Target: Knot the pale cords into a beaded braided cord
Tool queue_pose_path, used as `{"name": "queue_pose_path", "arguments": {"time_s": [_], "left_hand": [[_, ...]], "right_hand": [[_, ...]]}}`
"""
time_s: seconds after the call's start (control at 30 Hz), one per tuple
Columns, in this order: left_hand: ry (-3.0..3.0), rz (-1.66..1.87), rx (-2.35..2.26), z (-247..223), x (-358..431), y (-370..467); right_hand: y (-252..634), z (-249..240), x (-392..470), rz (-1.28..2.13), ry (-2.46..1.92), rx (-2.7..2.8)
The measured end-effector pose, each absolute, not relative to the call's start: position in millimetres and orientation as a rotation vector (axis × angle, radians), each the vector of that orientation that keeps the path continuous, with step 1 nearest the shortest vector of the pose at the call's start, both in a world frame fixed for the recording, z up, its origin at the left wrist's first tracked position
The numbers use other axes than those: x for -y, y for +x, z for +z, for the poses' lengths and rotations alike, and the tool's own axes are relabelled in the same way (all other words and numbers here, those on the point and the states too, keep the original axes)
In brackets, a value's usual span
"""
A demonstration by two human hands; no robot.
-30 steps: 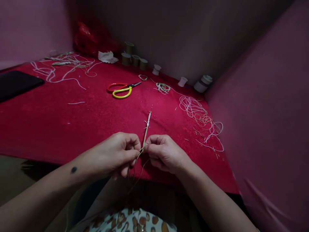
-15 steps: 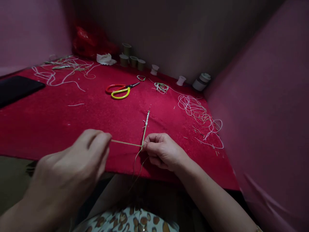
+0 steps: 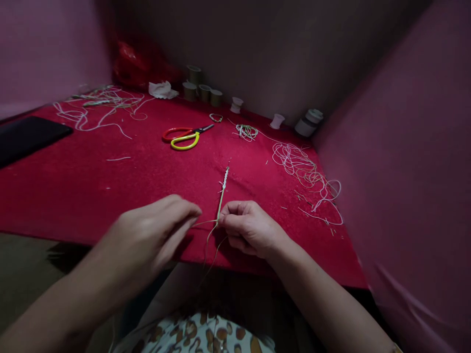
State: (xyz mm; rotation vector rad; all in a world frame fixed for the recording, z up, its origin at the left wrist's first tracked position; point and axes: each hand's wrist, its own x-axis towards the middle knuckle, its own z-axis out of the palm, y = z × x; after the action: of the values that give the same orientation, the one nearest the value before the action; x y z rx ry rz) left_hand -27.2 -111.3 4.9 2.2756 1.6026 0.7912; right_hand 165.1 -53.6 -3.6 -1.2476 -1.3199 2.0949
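A thin braided cord (image 3: 222, 196), pale at its far end and green nearer me, stretches over the red cloth toward my hands. My right hand (image 3: 250, 228) pinches its near end between thumb and forefinger. Left of that pinch, my left hand (image 3: 165, 228) is closed, slightly blurred, on a thin thread (image 3: 205, 223) that runs sideways from the braid. Loose thread tails (image 3: 208, 245) hang from the pinch past the table's front edge. The left fingertips are partly hidden by the back of the hand.
Scissors (image 3: 186, 137) with one red and one yellow handle lie beyond the braid. Tangled thread (image 3: 294, 159) spreads at right, more thread (image 3: 106, 105) at far left near a black phone (image 3: 33, 139). Thread spools (image 3: 216, 98), a lidded jar (image 3: 309, 122) and a red bag (image 3: 136, 63) line the back.
My left hand has moved right, closer to my right hand, and the stretch of thread showing between them is shorter. My right hand keeps its pinch on the braid.
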Motion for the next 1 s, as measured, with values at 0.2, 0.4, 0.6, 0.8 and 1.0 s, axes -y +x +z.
{"name": "queue_pose_path", "arguments": {"time_s": [0.2,0.4,0.6,0.8,1.0], "left_hand": [[2.136,0.582,-1.498,-1.0,74.0,-7.3],[1.972,0.564,-1.436,-3.6,76.7,-7.2],[1.948,0.534,-1.417,-2.1,76.4,-5.0],[1.973,0.517,-1.463,-3.4,76.4,-4.8],[1.957,0.52,-1.563,0.9,80.6,-12.9]], "right_hand": [[164.0,-4.1,53.7,2.12,-1.213,1.283],[164.5,-2.7,53.0,2.142,-1.214,1.257],[165.0,-2.7,53.2,2.151,-1.194,1.251],[165.2,-3.8,53.1,2.134,-1.198,1.274],[163.6,-3.2,54.5,2.103,-1.24,1.302]]}}
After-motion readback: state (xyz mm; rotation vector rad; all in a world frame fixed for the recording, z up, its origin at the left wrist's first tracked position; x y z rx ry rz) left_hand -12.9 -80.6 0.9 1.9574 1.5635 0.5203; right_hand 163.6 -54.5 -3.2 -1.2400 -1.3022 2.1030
